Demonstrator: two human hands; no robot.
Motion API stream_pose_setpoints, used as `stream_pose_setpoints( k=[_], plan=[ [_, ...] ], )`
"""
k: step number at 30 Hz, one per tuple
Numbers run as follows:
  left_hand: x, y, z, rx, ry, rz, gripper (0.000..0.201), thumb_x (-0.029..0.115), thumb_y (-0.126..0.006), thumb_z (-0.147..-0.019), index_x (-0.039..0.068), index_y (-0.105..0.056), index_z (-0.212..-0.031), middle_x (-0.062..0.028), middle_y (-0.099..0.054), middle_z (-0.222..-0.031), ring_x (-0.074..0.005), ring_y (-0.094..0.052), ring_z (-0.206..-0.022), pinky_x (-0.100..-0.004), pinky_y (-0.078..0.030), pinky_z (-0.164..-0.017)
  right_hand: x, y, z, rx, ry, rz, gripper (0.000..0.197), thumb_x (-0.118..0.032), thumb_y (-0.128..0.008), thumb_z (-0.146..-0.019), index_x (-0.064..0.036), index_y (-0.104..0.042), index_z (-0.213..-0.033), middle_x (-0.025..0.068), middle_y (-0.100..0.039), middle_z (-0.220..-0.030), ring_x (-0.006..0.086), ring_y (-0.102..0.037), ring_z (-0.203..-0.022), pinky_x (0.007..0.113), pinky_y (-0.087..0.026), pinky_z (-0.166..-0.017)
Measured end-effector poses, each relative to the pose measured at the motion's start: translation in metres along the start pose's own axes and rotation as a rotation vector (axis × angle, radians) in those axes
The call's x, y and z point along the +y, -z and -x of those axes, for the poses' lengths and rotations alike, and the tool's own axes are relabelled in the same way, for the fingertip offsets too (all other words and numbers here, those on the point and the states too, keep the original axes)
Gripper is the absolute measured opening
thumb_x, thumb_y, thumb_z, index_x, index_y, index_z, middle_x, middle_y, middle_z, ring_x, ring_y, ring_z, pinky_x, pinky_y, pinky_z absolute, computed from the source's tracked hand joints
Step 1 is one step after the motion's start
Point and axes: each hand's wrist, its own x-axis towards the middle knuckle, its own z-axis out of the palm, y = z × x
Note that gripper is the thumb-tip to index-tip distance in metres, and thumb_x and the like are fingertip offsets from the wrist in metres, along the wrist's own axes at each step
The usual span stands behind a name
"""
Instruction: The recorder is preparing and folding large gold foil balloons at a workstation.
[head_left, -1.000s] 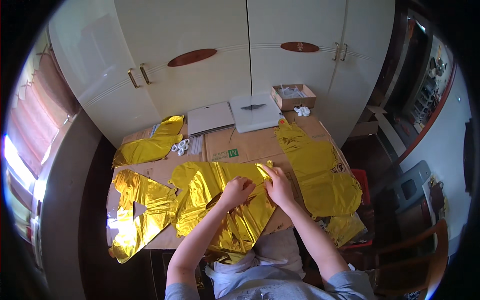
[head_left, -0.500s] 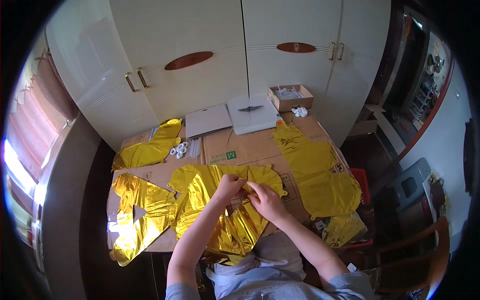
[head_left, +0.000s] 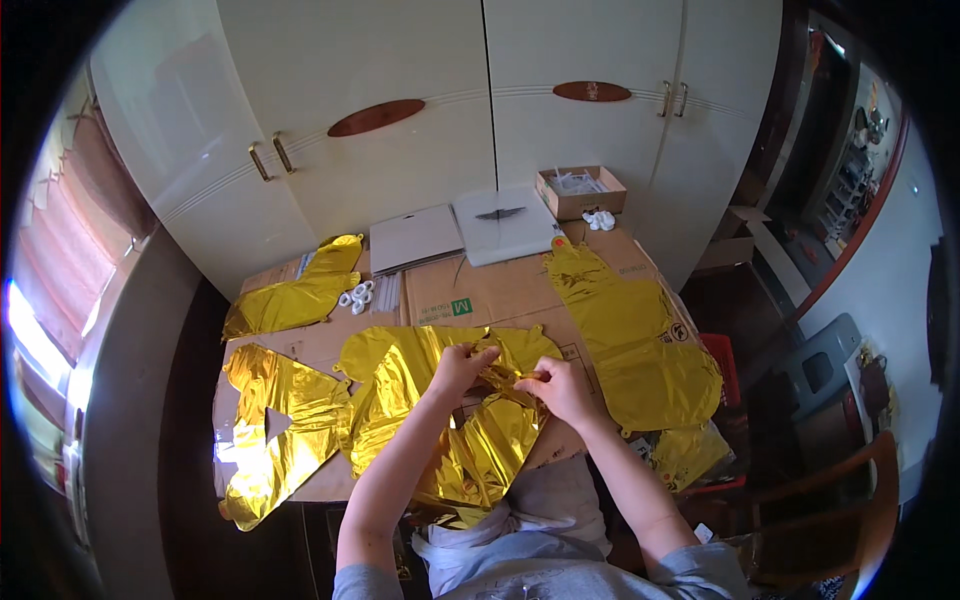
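Observation:
A flat, uninflated gold foil balloon [head_left: 385, 400] lies crumpled in front of me, its near part hanging over the table edge onto my lap. Fingers of my left hand [head_left: 460, 370] are closed on its foil near the top middle. Just to the right, my right hand [head_left: 565, 390] pinches another bit of the same foil, with a small gap between the hands. Whatever fine detail sits between the fingertips is too small to make out. Another gold foil balloon [head_left: 300, 395] with a triangular hole lies at the left, touching the middle one.
More gold foil balloons lie at far left [head_left: 290, 305] and right [head_left: 640, 350] on the cardboard sheet [head_left: 525, 290]. White ribbon rolls [head_left: 358, 297], clear strips [head_left: 387, 294], a grey folder [head_left: 415, 240], a clear pack [head_left: 500, 235] and a small box [head_left: 575, 207] stand along the back, before cabinets.
My right hand has moved a little right and away from the left, pulling foil with it. The left hand stays nearly in place.

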Motion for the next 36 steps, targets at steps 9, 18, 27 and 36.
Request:
stream_pose_setpoints(
  k=[9, 18, 27, 36],
  plan=[
    [-0.002, 0.013, -0.005, -0.038, -0.009, -0.093, 0.028, 0.023, -0.063, -0.086, -0.005, -0.06, -0.089, -0.0043, -0.059, -0.077, -0.0102, -0.056, -0.064, -0.0239, -0.05, -0.058, 0.013, 0.017, 0.0, 0.097, -0.098, 0.256, 0.022, -0.02, -0.064, -0.077, -0.0031, -0.05, -0.069, 0.0134, -0.057, -0.063, 0.0308, -0.057, -0.058, 0.039, -0.043, -0.051],
    [-0.006, 0.029, -0.01, 0.06, -0.117, -0.372, 0.033, 0.027, -0.067, -0.078, -0.006, -0.059, -0.075, -0.0086, -0.056, -0.061, -0.014, -0.053, -0.055, -0.0305, -0.044, -0.052, 0.009, 0.015, 0.004, 0.325, 0.186, 0.622, 0.013, -0.011, -0.062, -0.073, -0.0036, -0.054, -0.08, 0.0113, -0.058, -0.085, 0.0292, -0.057, -0.083, 0.04, -0.047, -0.068],
    [0.01, 0.027, -0.003, 0.07, -0.165, -0.602, 0.036, 0.03, -0.067, -0.075, -0.006, -0.06, -0.074, -0.014, -0.059, -0.062, -0.0216, -0.058, -0.058, -0.0341, -0.046, -0.055, 0.024, -0.018, -0.045, -0.26, 0.459, 0.527, 0.026, -0.005, -0.051, -0.082, -0.0009, -0.056, -0.107, 0.0146, -0.056, -0.112, 0.0287, -0.05, -0.111, 0.038, -0.041, -0.095],
    [0.013, 0.063, 0.01, 0.07, -0.124, -0.433, 0.03, 0.024, -0.065, -0.081, -0.005, -0.06, -0.076, -0.0061, -0.059, -0.063, -0.0108, -0.052, -0.055, -0.0274, -0.041, -0.051, 0.022, -0.022, -0.045, -0.298, 0.373, 0.773, 0.061, -0.049, -0.046, -0.087, -0.0112, -0.038, -0.135, 0.0095, -0.035, -0.142, 0.0247, -0.028, -0.133, 0.043, -0.02, -0.11]
  ],
)
